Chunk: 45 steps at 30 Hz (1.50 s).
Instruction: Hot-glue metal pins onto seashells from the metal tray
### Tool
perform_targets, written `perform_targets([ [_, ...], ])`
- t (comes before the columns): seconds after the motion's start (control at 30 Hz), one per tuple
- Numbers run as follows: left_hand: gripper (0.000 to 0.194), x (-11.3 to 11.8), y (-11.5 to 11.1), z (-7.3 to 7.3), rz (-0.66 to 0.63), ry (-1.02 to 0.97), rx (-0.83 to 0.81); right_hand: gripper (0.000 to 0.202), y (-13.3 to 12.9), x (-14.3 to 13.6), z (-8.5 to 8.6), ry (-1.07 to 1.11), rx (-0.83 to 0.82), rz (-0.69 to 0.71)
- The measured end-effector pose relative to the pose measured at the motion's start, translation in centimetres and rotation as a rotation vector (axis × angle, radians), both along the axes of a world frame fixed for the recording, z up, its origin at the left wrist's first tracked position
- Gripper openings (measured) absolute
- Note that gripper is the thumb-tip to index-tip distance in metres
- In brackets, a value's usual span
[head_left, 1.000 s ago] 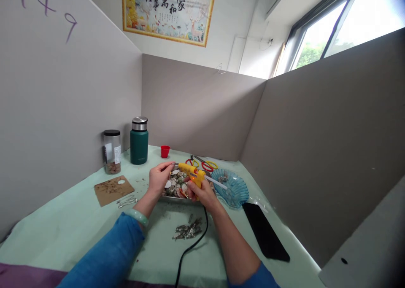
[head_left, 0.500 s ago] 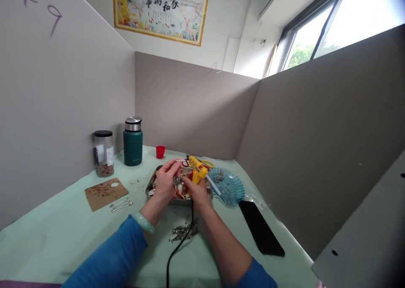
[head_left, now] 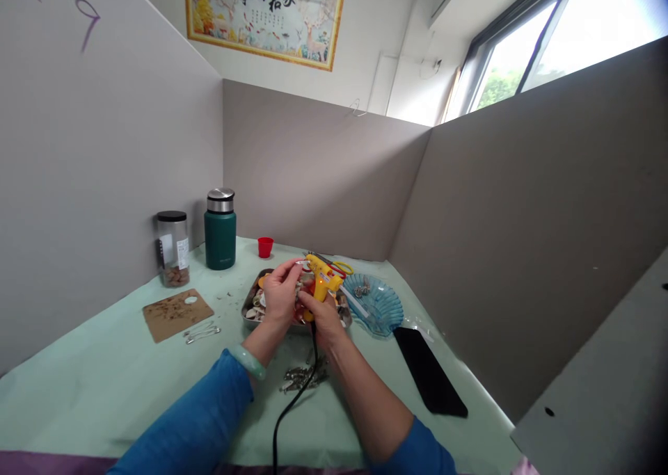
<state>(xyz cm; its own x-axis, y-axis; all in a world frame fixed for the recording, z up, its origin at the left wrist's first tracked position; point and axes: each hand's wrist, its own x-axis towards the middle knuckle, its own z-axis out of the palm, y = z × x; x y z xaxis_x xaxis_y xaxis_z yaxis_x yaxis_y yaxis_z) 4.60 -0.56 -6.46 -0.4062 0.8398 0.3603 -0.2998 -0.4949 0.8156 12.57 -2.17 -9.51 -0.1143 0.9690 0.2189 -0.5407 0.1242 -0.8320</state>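
My right hand (head_left: 324,318) is wrapped round the handle of a yellow hot glue gun (head_left: 325,278). A clear glue stick (head_left: 355,301) juts from the gun's rear, and its black cord (head_left: 295,400) runs down toward me. My left hand (head_left: 282,291) pinches a small, pale silvery piece (head_left: 301,262) close to the gun's nozzle; its exact kind is too small to make out. Both hands are over a metal tray (head_left: 249,322) of mixed small pieces, partly hidden by them. Nearer to me lies a pile of small metal clips (head_left: 300,377).
Scissors (head_left: 342,269) lie behind the tray. To the right are a blue scalloped plate (head_left: 389,311) and a black phone-like slab (head_left: 431,374). At left stand a green flask (head_left: 220,235), a lidded jar (head_left: 173,252), a red cup (head_left: 265,247), brown cardboard (head_left: 167,322) and safety pins (head_left: 202,332).
My left hand has shifted slightly right, bringing the small piece closer to the nozzle. The glue gun has moved slightly left and stays in my right hand. The whole view has shifted a little.
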Motion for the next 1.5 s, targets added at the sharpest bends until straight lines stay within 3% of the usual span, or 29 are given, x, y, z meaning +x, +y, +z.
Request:
perform_targets([
  [0.27,0.029,-1.2,0.5,-0.5,0.035,0.029,0.060,0.033,1.3,1.7,0.3,0.269,-0.222,0.055],
  [0.47,0.024,-1.8,0.5,-1.4,0.098,0.286,0.084,0.028,1.6,2.3,0.5,0.376,-0.299,-0.022],
  [0.67,0.019,-1.9,-0.2,-1.5,0.168,0.476,0.122,0.043,1.5,2.3,0.8,0.296,-0.142,-0.194],
  [0.8,0.013,-1.8,-0.8,-1.2,0.235,0.626,0.240,0.043,1.5,2.3,0.6,0.157,0.070,-0.311],
  [1.0,0.010,-2.0,-0.7,-1.6,0.361,0.798,0.370,0.038,1.1,1.9,0.4,-0.047,0.243,-0.403],
  [1.5,0.008,-2.5,-0.4,-1.9,0.511,0.952,0.570,0.034,0.5,1.2,1.0,-0.065,0.245,-0.417],
])
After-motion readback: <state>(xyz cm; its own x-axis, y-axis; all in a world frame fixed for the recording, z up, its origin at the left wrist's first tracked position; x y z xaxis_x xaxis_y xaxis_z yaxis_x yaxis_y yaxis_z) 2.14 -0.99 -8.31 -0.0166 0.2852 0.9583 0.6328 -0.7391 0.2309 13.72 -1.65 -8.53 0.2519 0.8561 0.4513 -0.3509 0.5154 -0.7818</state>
